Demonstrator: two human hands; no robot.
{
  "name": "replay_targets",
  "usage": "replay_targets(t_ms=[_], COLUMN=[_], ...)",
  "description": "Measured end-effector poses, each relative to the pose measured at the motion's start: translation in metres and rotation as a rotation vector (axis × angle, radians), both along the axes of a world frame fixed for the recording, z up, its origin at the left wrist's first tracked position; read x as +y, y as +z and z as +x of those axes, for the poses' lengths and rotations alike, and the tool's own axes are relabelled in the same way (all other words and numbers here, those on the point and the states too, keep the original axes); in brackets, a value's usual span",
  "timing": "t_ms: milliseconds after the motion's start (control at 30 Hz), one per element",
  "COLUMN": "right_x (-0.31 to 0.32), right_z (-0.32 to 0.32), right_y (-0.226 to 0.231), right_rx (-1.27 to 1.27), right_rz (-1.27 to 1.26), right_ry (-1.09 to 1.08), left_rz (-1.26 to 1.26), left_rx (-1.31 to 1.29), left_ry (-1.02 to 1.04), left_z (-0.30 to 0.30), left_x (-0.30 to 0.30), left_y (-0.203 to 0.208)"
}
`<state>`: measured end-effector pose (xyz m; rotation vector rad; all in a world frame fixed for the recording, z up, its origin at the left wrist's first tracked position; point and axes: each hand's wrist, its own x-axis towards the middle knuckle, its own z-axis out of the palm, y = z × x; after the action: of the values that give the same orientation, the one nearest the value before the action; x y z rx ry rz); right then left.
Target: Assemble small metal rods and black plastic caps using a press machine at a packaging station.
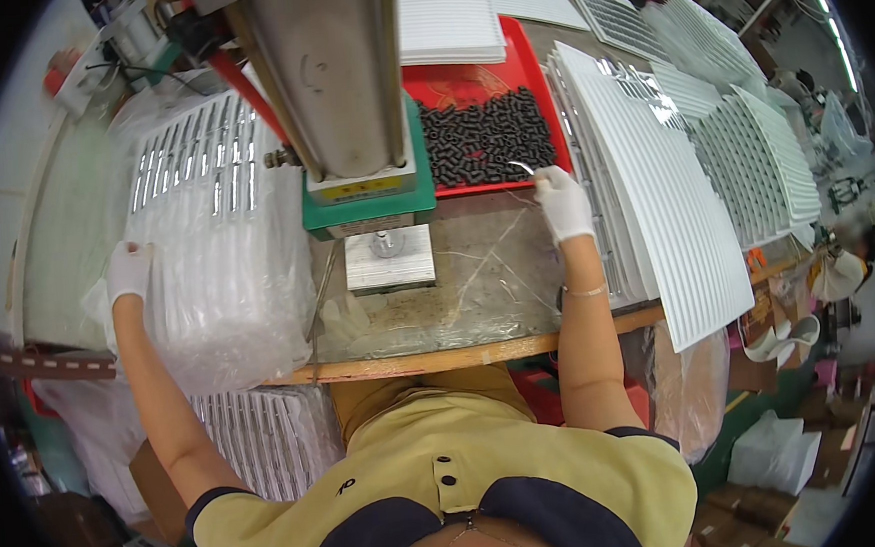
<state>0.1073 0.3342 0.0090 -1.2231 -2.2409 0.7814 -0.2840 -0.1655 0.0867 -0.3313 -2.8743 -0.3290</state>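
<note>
My left hand (pixel 127 271), in a white glove, is at the left side of a stack of white slotted panels (pixel 200 153) covered in clear plastic film. Its fingers are curled closed, and whatever they may hold is hidden. My right hand (pixel 565 206), also gloved in white, grips a thin curved metal tool (pixel 521 166), perhaps tweezers. The tool's tip reaches over the small black ribbed cylindrical parts (pixel 489 135) heaped in a red tray (pixel 533 62). Between my hands, a press (pixel 369 215) with a green base block stands over a small silvery metal block (pixel 390 261).
White ribbed panels (pixel 663 189) lean stacked right of my right hand. More white panels (pixel 450 17) rest at the tray's far end. The wooden table edge (pixel 433 360) runs before my body. A red hose (pixel 246 93) slants down beside the press column.
</note>
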Motion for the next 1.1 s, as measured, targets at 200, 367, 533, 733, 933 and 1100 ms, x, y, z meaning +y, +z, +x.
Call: replay_targets(t_ms=[200,367,533,733,933,1100], right_x=[0.017,0.023,0.018,0.030,0.002,-0.051], right_z=[-0.037,-0.051,-0.058,-0.068,-0.030,-0.016], right_y=[0.022,0.031,0.026,0.011,0.018,0.041], right_rx=[-0.319,-0.470,-0.484,-0.389,-0.094,0.260], right_rz=[0.282,0.330,0.476,0.625,0.481,0.151], right_ry=[-0.018,0.009,0.058,0.101,0.025,0.199], left_rz=[0.003,0.075,0.028,0.260,-0.096,0.190], left_rx=[-0.139,-0.111,-0.207,0.024,-0.232,-0.096], left_ry=[-0.011,-0.031,0.036,0.067,0.006,-0.055], left_z=[-0.007,-0.006,-0.021,-0.008,0.023,0.019], left_x=[0.006,0.005,-0.008,-0.042,-0.009,-0.049], left_y=[-0.002,-0.006,-0.005,-0.004,0.026,0.014])
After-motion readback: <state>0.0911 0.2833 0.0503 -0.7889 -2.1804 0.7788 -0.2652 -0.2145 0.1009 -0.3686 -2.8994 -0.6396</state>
